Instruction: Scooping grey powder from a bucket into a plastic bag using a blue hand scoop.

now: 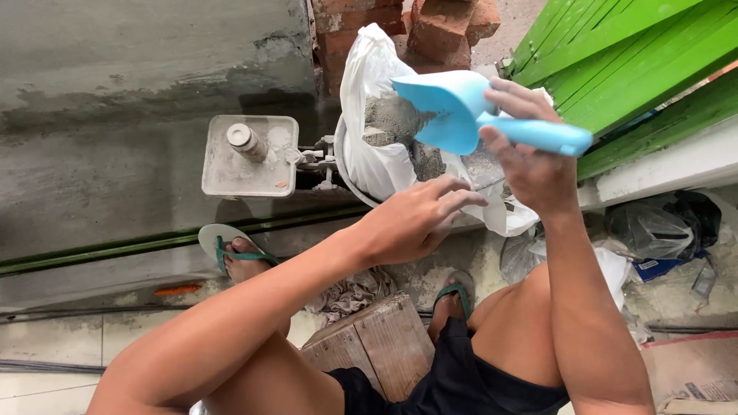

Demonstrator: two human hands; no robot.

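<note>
My right hand (526, 154) grips the handle of a light blue plastic scoop (461, 111), tipped toward a white plastic bag (377, 154). Grey cement powder (392, 119) lies in the bag under the scoop's mouth. My left hand (411, 219) reaches in from the left and holds the front edge of the white bag. The bag rests in the pan of a grey balance scale (250, 157), which carries a small cylindrical weight (244, 140) on its left platform.
I sit on a wooden block (380, 342) with green flip-flops (223, 246) on my feet. Red bricks (438, 27) stand behind the bag. Green wooden slats (630, 54) lean at the right. Plastic bags and litter (661, 230) lie at the right on the floor.
</note>
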